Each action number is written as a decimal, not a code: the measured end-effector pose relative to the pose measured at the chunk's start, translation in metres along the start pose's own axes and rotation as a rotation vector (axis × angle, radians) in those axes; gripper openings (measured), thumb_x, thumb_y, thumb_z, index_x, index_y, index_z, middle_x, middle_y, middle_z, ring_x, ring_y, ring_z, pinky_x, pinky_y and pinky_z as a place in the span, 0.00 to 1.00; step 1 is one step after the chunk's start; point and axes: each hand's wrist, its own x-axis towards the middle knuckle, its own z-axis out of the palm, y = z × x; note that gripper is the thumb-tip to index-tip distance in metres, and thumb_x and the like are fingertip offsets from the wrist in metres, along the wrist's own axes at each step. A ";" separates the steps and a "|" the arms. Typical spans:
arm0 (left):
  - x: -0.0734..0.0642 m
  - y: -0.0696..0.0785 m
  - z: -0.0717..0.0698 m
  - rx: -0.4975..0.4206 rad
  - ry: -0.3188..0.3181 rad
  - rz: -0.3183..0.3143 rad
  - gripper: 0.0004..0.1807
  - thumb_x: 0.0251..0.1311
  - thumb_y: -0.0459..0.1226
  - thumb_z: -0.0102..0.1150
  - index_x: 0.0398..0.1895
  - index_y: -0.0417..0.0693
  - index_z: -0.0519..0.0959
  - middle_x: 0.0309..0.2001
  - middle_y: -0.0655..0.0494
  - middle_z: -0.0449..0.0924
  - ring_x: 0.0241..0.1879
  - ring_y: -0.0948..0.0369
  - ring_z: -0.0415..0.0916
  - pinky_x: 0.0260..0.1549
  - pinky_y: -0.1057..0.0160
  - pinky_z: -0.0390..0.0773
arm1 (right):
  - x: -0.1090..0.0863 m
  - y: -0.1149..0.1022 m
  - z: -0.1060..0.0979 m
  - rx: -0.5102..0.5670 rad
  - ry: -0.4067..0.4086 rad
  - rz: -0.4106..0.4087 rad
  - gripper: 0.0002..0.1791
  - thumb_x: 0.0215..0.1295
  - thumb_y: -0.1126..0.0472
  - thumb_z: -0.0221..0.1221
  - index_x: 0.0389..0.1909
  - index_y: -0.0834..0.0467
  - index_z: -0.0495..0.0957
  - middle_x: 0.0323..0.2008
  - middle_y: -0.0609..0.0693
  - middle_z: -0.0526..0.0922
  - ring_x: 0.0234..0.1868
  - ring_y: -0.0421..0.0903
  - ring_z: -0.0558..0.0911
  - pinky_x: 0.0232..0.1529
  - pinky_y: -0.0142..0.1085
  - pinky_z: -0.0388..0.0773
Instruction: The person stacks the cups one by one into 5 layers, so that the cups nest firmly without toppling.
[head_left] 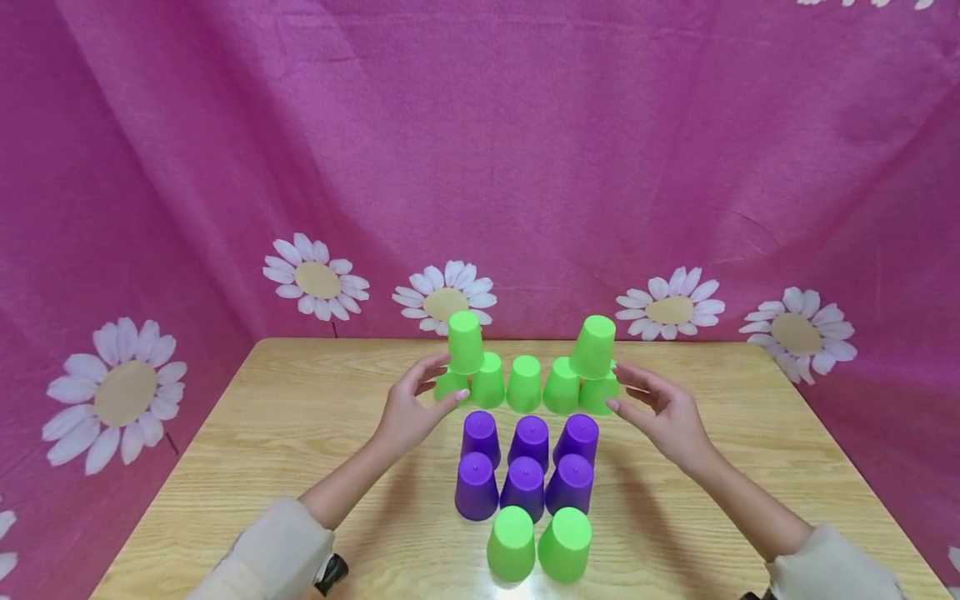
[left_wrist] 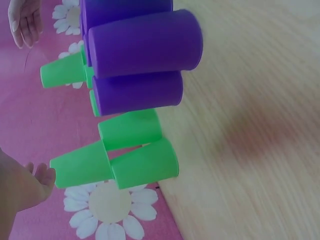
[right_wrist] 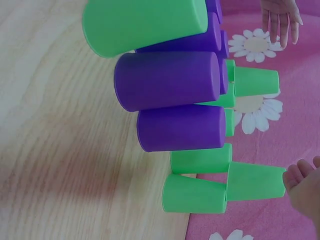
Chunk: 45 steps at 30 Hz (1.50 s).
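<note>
Along the back stands a row of upside-down green cups (head_left: pixel 524 385). A green cup (head_left: pixel 466 343) sits on the left pair of that row, and another green cup (head_left: pixel 594 347) on the right pair. My left hand (head_left: pixel 417 405) is beside the left upper cup, fingers loosely bent and thumb apart. Beside the right upper cup is my right hand (head_left: pixel 666 415), its thumb also apart from the fingers. In both wrist views the fingertips (left_wrist: pixel 48 176) (right_wrist: pixel 290 179) lie right by the upper cup's end; I cannot tell whether they touch it.
In front of the green row stand two rows of upside-down purple cups (head_left: pixel 522 487). Nearest me are two green cups (head_left: pixel 512 546) (head_left: pixel 566 546), side by side. A pink cloth (head_left: pixel 525 167) with daisies hangs behind the wooden table (head_left: pixel 300 417).
</note>
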 end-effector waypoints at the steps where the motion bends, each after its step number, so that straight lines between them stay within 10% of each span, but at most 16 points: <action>1: -0.002 0.000 0.001 -0.002 -0.007 0.002 0.29 0.49 0.30 0.66 0.57 0.35 0.70 0.57 0.40 0.73 0.57 0.46 0.71 0.56 0.50 0.73 | -0.002 0.000 0.000 0.003 -0.004 -0.001 0.23 0.51 0.78 0.61 0.50 0.79 0.70 0.43 0.25 0.77 0.47 0.23 0.76 0.49 0.18 0.74; 37: -0.093 -0.019 0.038 -0.068 -0.271 0.096 0.20 0.52 0.34 0.65 0.48 0.35 0.76 0.44 0.42 0.80 0.45 0.57 0.78 0.46 0.63 0.80 | -0.089 0.006 0.034 0.231 -0.218 -0.192 0.25 0.44 0.84 0.60 0.48 0.74 0.74 0.50 0.43 0.81 0.51 0.33 0.78 0.53 0.21 0.73; 45: -0.111 -0.027 0.045 -0.092 -0.319 -0.006 0.25 0.50 0.37 0.66 0.51 0.33 0.75 0.50 0.40 0.79 0.49 0.57 0.77 0.52 0.64 0.77 | -0.106 0.019 0.040 0.248 -0.236 -0.198 0.28 0.41 0.83 0.63 0.50 0.74 0.73 0.52 0.43 0.80 0.53 0.32 0.77 0.54 0.20 0.72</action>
